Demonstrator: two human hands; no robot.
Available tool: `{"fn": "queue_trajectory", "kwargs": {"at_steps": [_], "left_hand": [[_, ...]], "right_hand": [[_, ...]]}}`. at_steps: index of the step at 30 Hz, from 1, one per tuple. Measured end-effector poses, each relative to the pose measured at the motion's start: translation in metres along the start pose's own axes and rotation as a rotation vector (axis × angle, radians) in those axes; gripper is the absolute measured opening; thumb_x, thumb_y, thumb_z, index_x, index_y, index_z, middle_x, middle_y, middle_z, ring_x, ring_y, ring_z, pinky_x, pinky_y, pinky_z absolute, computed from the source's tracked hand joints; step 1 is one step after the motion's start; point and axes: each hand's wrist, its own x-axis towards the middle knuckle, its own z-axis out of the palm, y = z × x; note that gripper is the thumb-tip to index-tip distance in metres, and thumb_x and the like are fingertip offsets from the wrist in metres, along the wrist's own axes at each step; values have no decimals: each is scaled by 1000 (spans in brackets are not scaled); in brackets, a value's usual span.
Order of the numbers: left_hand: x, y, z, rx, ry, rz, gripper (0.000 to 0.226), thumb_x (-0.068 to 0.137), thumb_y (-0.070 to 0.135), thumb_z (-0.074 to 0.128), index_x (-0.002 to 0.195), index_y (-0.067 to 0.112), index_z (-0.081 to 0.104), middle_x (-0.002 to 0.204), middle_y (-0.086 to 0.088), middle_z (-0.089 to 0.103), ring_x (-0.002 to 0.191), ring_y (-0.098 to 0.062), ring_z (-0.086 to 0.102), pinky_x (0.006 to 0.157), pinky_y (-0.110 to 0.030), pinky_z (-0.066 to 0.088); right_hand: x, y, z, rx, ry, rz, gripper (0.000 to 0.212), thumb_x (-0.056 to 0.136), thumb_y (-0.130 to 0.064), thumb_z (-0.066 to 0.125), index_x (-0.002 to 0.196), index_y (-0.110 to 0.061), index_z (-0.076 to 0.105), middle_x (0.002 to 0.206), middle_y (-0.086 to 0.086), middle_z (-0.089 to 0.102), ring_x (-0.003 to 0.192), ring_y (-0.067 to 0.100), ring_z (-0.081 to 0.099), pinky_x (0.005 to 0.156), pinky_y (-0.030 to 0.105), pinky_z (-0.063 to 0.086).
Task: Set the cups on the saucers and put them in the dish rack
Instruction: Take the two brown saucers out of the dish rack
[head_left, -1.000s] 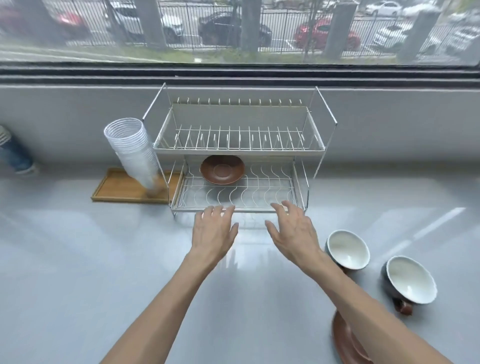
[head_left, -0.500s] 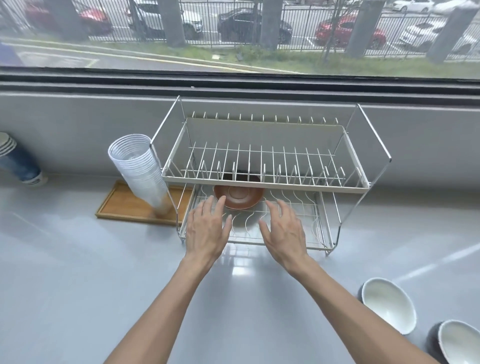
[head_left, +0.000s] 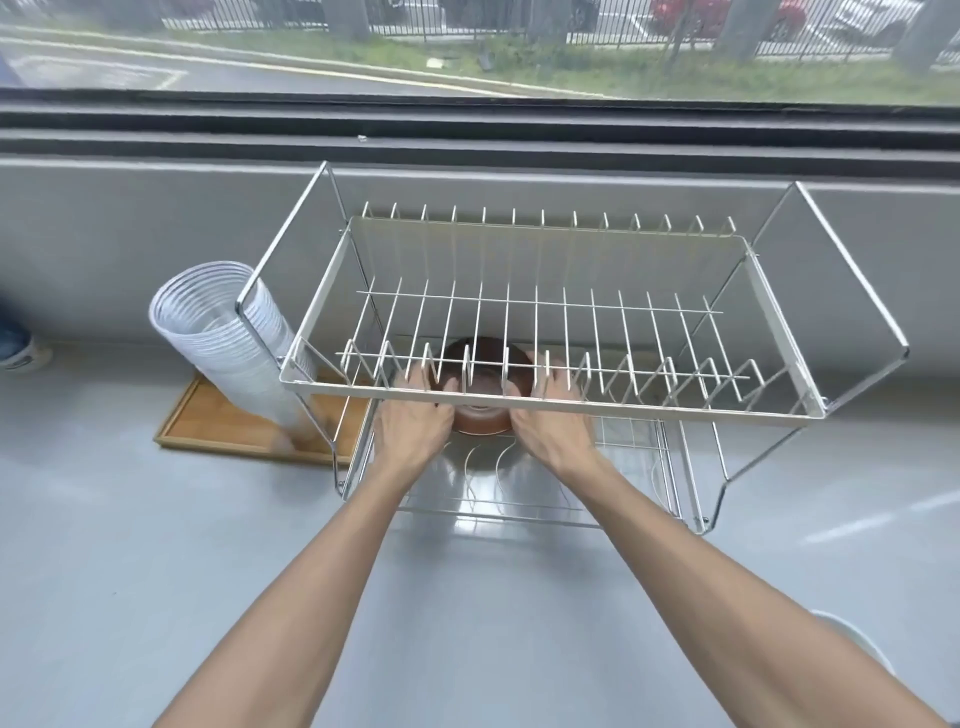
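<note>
1. Fingers (head_left: 415, 379) of both hands reach under the upper tier, curled partway and set against opposite sides of the brown saucer (head_left: 480, 415); through the wires and the blur I cannot tell whether they clamp it or only touch it.
2. Left hand (head_left: 410, 423) sits at the saucer's left edge, right hand (head_left: 553, 421) at its right edge, the saucer between them.
3. Saucer position: on the lower shelf of the dish rack (head_left: 810, 410), towards the left, under the upper tier's front rail.
4. Handling, as I judge it: glazed ceramic, stiff, fairly light, smooth enough to slip and liable to chip against the wires. Opposite rim edges look the sound place to hold.
5. Outward: a white cup (head_left: 852, 639) shows only at the lower right edge, on the grey worktop (head_left: 156, 571), well apart from the saucer.
6. Beside the rack's left end, a stack of clear plastic cups (head_left: 218, 332) leans on a wooden tray (head_left: 218, 421).
</note>
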Motion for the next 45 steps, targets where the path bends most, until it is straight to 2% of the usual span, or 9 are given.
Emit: {"fn": "queue_trajectory", "kwargs": {"at_steps": [2,8,12,18,21,23,28,41,45], "left_hand": [[5,2,-3,-61,-40,-74,48,98,42,48,136,12,48,125,-19,61,116,-41,58,96,-46,47],[20,-6,4,-412,-115,-177,70,77,57,50,137,19,47,124,-14,65,113,-34,63,96,-54,52],[13,-1,4,-418,-129,-194,57,89,44,50,140,20,45,131,-10,61,119,-33,59,100,-53,49],[-15,5,2,-417,-109,-191,63,90,52,53,148,32,36,134,-7,61,119,-32,60,98,-48,52],[-27,1,6,-423,-95,-178,65,77,63,46,126,22,52,123,-11,65,109,-30,63,91,-52,55],[-38,2,5,-426,-103,-156,54,83,56,50,122,19,52,127,-11,62,113,-31,60,94,-53,53],[-73,12,-2,-404,-96,-73,53,98,36,52,148,24,39,145,-11,53,131,-30,51,109,-46,41],[-165,11,0,-435,-150,-33,60,88,49,55,145,35,40,132,-8,61,116,-30,63,100,-47,50],[-195,3,12,-504,-193,-45,63,75,64,53,135,48,41,124,-6,61,112,-30,65,97,-50,53]], "right_hand": [[7,2,1,-1,-154,50,53,105,-38,33,148,-8,39,151,22,42,137,40,40,110,49,31],[7,-15,-8,436,79,62,55,101,-33,51,149,-13,37,149,20,45,139,35,41,113,37,28],[3,-11,-13,563,103,70,51,98,-30,55,145,-13,44,146,16,49,136,32,44,112,36,33],[-17,-4,-18,592,95,150,60,94,-48,54,144,-18,43,133,13,60,117,32,58,98,41,47],[-35,1,-19,614,123,148,55,94,-46,54,140,-16,50,129,6,61,117,26,58,96,36,45],[-46,5,-19,590,126,169,46,92,-42,54,124,-10,58,123,11,62,116,29,57,93,37,45],[-80,10,-23,631,150,141,52,94,-35,56,142,-17,47,144,8,51,132,24,48,110,37,37],[-178,37,-22,671,216,185,50,88,-40,60,134,-23,54,131,6,60,122,22,56,105,39,44],[-215,52,-16,740,250,203,52,84,-43,60,132,-25,55,129,2,63,121,19,58,105,42,45]]}}
